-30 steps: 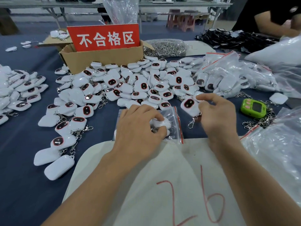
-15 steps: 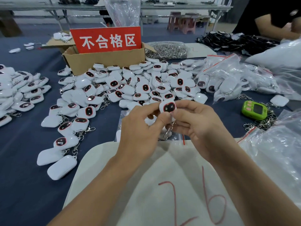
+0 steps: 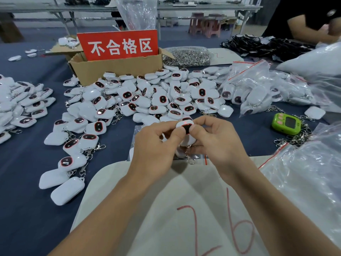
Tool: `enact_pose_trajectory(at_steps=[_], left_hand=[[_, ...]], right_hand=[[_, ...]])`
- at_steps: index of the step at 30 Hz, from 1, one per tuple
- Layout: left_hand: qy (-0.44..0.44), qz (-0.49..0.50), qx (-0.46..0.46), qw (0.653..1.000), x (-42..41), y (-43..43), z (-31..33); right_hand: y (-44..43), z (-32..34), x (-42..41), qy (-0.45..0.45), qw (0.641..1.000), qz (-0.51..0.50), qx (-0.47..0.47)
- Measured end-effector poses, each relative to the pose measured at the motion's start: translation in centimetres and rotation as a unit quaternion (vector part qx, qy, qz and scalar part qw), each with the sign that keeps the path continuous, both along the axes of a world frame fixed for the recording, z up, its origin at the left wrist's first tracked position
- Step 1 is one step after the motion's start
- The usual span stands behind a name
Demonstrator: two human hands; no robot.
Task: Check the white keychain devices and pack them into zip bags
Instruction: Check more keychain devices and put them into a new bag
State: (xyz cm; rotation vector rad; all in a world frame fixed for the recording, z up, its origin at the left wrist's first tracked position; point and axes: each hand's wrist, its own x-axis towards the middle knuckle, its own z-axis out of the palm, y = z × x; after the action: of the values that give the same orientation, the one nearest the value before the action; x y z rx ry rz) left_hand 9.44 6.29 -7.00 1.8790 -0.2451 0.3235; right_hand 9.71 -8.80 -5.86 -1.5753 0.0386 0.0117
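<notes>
Currently, one white keychain device (image 3: 185, 127) is pinched between thumbs and fingers of the left hand (image 3: 155, 146) and right hand (image 3: 219, 143), in front of the cardboard box (image 3: 114, 69), directly above a zip bag (image 3: 140, 129) with white devices inside. Loose devices (image 3: 147, 100) are heaped against the box front. Filled zip bags (image 3: 258, 89) lie right of the box. The box contents are hidden.
</notes>
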Motion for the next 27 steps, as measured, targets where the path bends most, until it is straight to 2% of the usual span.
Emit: enact_pose_trajectory(at_steps=[6, 9, 13, 17, 21, 27], left_hand=[[0.010, 0.046, 0.005, 0.999, 0.20, -0.04, -0.11], [0.015, 0.038, -0.005, 0.999, 0.29, 0.08, -0.27], [0.012, 0.024, -0.013, 1.000, 0.19, -0.08, -0.17], [-0.010, 0.060, 0.016, 0.998, 0.05, -0.13, -0.25], [-0.038, 0.061, 0.029, 0.997, -0.11, 0.02, -0.12], [-0.034, 0.123, 0.120, 0.985, 0.30, 0.65, -0.26]], right_hand=[[0.12, -0.25, 0.05, -0.015, 0.999, 0.029, -0.029], [0.11, -0.32, -0.04, -0.029, 0.997, 0.038, -0.059], [0.15, -0.23, -0.13, -0.038, 0.996, 0.030, -0.070], [0.03, -0.04, -0.16, -0.054, 0.995, 0.012, -0.084], [-0.13, -0.01, -0.36, -0.127, 0.976, -0.039, -0.173], [-0.44, 0.17, -0.54, -0.215, 0.954, -0.095, -0.185]])
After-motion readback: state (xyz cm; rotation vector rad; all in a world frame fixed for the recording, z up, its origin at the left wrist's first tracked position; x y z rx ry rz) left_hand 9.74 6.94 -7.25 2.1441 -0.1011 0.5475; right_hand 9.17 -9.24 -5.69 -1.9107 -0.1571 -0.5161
